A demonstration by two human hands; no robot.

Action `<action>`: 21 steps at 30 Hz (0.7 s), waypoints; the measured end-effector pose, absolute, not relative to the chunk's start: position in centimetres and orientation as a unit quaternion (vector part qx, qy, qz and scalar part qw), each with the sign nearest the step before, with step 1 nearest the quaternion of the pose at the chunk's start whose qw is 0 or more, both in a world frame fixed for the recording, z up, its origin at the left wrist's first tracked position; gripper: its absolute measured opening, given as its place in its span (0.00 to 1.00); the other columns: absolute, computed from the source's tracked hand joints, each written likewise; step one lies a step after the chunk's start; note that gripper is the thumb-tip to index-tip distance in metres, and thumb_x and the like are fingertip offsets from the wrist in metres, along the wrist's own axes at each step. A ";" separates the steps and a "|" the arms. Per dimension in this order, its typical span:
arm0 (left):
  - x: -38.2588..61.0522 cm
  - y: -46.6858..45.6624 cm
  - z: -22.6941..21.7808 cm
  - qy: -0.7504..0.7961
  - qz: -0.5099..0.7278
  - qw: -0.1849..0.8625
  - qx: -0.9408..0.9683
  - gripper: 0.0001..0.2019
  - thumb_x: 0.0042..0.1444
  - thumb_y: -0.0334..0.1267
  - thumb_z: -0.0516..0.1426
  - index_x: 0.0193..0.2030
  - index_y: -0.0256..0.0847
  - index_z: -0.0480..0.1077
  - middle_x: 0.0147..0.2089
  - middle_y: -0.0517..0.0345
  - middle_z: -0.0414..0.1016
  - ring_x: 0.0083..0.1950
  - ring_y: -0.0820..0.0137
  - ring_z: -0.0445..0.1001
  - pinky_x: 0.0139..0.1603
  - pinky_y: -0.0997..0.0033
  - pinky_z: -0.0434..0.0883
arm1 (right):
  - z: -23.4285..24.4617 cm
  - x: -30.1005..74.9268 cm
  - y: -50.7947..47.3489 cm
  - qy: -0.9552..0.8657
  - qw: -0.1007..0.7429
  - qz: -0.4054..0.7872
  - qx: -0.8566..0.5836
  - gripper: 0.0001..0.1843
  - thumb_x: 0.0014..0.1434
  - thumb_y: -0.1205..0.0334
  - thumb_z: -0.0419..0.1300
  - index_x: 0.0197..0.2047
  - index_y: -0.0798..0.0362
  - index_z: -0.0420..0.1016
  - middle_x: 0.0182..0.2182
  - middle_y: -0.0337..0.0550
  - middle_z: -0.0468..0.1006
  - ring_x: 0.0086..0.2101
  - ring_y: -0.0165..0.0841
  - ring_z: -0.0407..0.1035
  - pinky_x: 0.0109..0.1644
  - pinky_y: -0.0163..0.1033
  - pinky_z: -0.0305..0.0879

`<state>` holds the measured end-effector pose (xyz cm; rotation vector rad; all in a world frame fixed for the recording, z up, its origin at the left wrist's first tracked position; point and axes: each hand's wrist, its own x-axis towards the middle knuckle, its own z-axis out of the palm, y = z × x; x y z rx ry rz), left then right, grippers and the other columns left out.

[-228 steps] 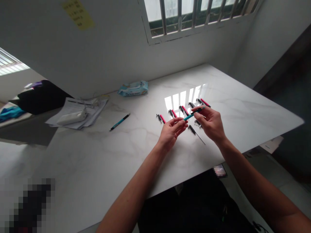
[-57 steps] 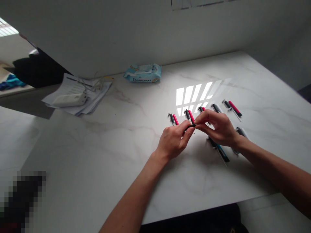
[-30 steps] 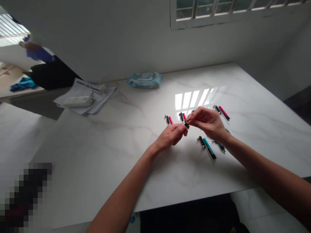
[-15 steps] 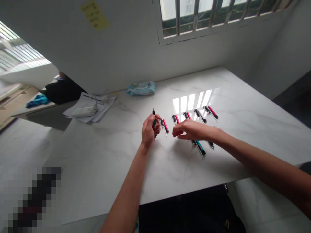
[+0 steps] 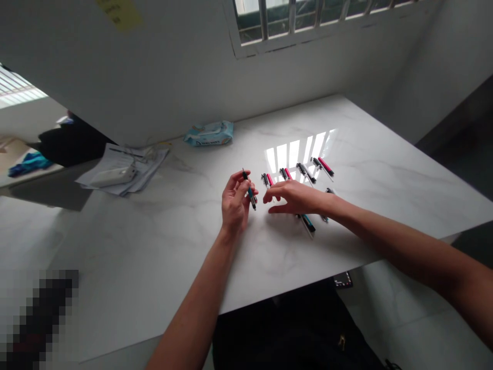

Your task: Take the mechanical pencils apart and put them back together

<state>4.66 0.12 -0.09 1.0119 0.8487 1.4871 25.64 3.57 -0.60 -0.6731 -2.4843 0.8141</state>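
A teal-and-black pen (image 5: 250,192) rests in my left hand (image 5: 234,203), pinched between thumb and fingers with its tip pointing up and away. My right hand (image 5: 295,198) hovers just to the right, thumb and fingers apart, with nothing seen between them. Around and partly beneath it lie taken-apart pens in groups on the table. A pink barrel (image 5: 325,166) lies at the far right of the back row, near a grey-and-black part (image 5: 307,173). A teal barrel (image 5: 308,223) with a thin refill lies under my right wrist. Some parts are hidden by that hand.
The white marbled table (image 5: 173,246) meets the wall at the back. A blue wipes pack (image 5: 210,134) lies against that wall. Papers (image 5: 115,154) with a white device (image 5: 113,176) on them are at the left. The table's near edge runs above my lap.
My left hand has loosened from a fist to a finger pinch, showing more of the pen. My right hand's fingers have spread apart. The whole view has shifted slightly.
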 end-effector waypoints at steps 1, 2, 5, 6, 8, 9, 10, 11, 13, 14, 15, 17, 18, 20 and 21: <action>4.7 0.0 0.0 0.351 0.624 0.554 0.425 0.15 0.61 0.45 0.72 0.51 0.46 0.80 0.40 0.60 0.75 0.36 0.74 0.75 0.39 0.73 0.75 | -0.4 25.6 3.5 -0.886 0.255 0.296 -0.250 0.12 0.68 0.55 0.71 0.48 0.53 0.81 0.42 0.46 0.84 0.38 0.35 0.74 0.45 0.44 0.68; 4.7 0.0 0.0 0.343 0.623 0.560 0.425 0.15 0.61 0.44 0.72 0.53 0.48 0.80 0.40 0.60 0.76 0.38 0.73 0.76 0.41 0.72 0.76 | -0.3 25.6 3.3 -0.871 0.290 0.301 -0.257 0.14 0.68 0.52 0.72 0.47 0.53 0.80 0.41 0.46 0.83 0.38 0.35 0.74 0.44 0.43 0.69; 4.6 -0.1 0.1 0.329 0.629 0.563 0.423 0.17 0.62 0.43 0.71 0.57 0.52 0.79 0.41 0.60 0.80 0.42 0.70 0.79 0.46 0.70 0.77 | 0.3 25.1 2.6 -0.833 0.357 0.327 -0.268 0.19 0.66 0.46 0.73 0.42 0.51 0.75 0.38 0.43 0.81 0.37 0.34 0.73 0.43 0.43 0.70; 4.6 -0.2 0.2 0.328 0.633 0.561 0.420 0.18 0.62 0.42 0.71 0.58 0.54 0.79 0.42 0.60 0.81 0.43 0.69 0.79 0.46 0.69 0.77 | 0.4 25.0 2.3 -0.825 0.363 0.339 -0.271 0.20 0.64 0.45 0.74 0.41 0.51 0.74 0.37 0.43 0.80 0.37 0.34 0.73 0.43 0.43 0.71; 4.6 -0.2 0.2 0.328 0.639 0.560 0.413 0.19 0.62 0.42 0.72 0.59 0.56 0.78 0.42 0.60 0.82 0.44 0.69 0.80 0.44 0.70 0.77 | 0.4 24.5 1.7 -0.810 0.364 0.367 -0.275 0.22 0.61 0.44 0.76 0.41 0.50 0.72 0.36 0.41 0.80 0.36 0.34 0.74 0.42 0.43 0.72; 4.6 -0.2 0.2 0.327 0.642 0.559 0.410 0.20 0.62 0.42 0.72 0.60 0.57 0.77 0.42 0.61 0.82 0.43 0.69 0.80 0.43 0.70 0.77 | 0.3 24.4 1.5 -0.804 0.364 0.381 -0.276 0.23 0.60 0.44 0.77 0.41 0.50 0.71 0.36 0.41 0.80 0.36 0.34 0.75 0.41 0.43 0.72; 4.6 -0.3 0.2 0.327 0.644 0.558 0.408 0.21 0.62 0.42 0.72 0.61 0.57 0.77 0.41 0.61 0.82 0.42 0.69 0.80 0.42 0.71 0.77 | 0.2 24.2 1.2 -0.798 0.365 0.394 -0.275 0.24 0.59 0.45 0.77 0.42 0.49 0.71 0.36 0.40 0.80 0.35 0.34 0.75 0.40 0.43 0.73; 4.6 -0.3 0.2 0.328 0.646 0.555 0.408 0.22 0.62 0.42 0.72 0.61 0.57 0.76 0.41 0.62 0.82 0.42 0.69 0.80 0.42 0.71 0.77 | 0.1 24.0 1.0 -0.793 0.366 0.403 -0.273 0.23 0.59 0.47 0.77 0.42 0.49 0.70 0.36 0.39 0.80 0.34 0.34 0.76 0.39 0.43 0.72; 4.6 -0.3 0.2 0.332 0.650 0.548 0.409 0.22 0.62 0.42 0.72 0.61 0.56 0.76 0.40 0.62 0.82 0.43 0.69 0.81 0.42 0.72 0.77 | -0.1 23.8 0.7 -0.786 0.373 0.410 -0.275 0.21 0.61 0.50 0.76 0.41 0.49 0.69 0.34 0.38 0.78 0.33 0.33 0.75 0.37 0.42 0.72; 4.6 -0.3 0.1 0.336 0.651 0.546 0.407 0.23 0.62 0.42 0.73 0.61 0.55 0.76 0.40 0.62 0.82 0.43 0.69 0.81 0.42 0.72 0.77 | -0.1 23.8 0.7 -0.783 0.377 0.410 -0.278 0.19 0.62 0.52 0.74 0.41 0.49 0.68 0.33 0.37 0.77 0.32 0.32 0.74 0.37 0.42 0.71; 4.6 -0.3 0.1 0.340 0.651 0.545 0.404 0.24 0.61 0.42 0.73 0.62 0.55 0.75 0.40 0.62 0.83 0.44 0.69 0.81 0.43 0.72 0.77 | -0.2 23.8 0.7 -0.780 0.381 0.409 -0.281 0.17 0.63 0.54 0.73 0.40 0.49 0.68 0.31 0.36 0.76 0.31 0.31 0.72 0.36 0.42 0.71; 4.6 -0.3 0.0 0.350 0.650 0.547 0.394 0.28 0.61 0.42 0.73 0.66 0.56 0.73 0.41 0.62 0.83 0.43 0.70 0.81 0.43 0.73 0.77 | -0.2 23.7 0.7 -0.772 0.389 0.413 -0.285 0.14 0.64 0.56 0.70 0.40 0.48 0.67 0.30 0.34 0.75 0.30 0.30 0.70 0.36 0.41 0.70; 4.6 -0.3 0.0 0.355 0.647 0.552 0.388 0.30 0.61 0.42 0.73 0.67 0.55 0.72 0.41 0.62 0.83 0.42 0.71 0.81 0.42 0.73 0.76 | -0.2 23.7 0.7 -0.767 0.392 0.420 -0.287 0.14 0.64 0.57 0.70 0.41 0.48 0.67 0.30 0.34 0.75 0.30 0.30 0.69 0.37 0.41 0.70; 4.5 -0.3 0.1 0.364 0.633 0.568 0.379 0.29 0.60 0.42 0.74 0.66 0.52 0.73 0.42 0.61 0.84 0.40 0.72 0.80 0.42 0.74 0.76 | -0.2 23.7 0.8 -0.751 0.396 0.443 -0.287 0.15 0.64 0.57 0.70 0.42 0.48 0.66 0.30 0.33 0.75 0.30 0.30 0.69 0.37 0.41 0.71; 4.5 -0.3 0.1 0.366 0.625 0.578 0.376 0.26 0.60 0.43 0.74 0.64 0.50 0.75 0.42 0.60 0.83 0.39 0.73 0.80 0.42 0.74 0.76 | -0.2 23.7 0.9 -0.743 0.396 0.458 -0.286 0.15 0.64 0.57 0.70 0.43 0.48 0.66 0.30 0.33 0.75 0.30 0.30 0.70 0.37 0.41 0.71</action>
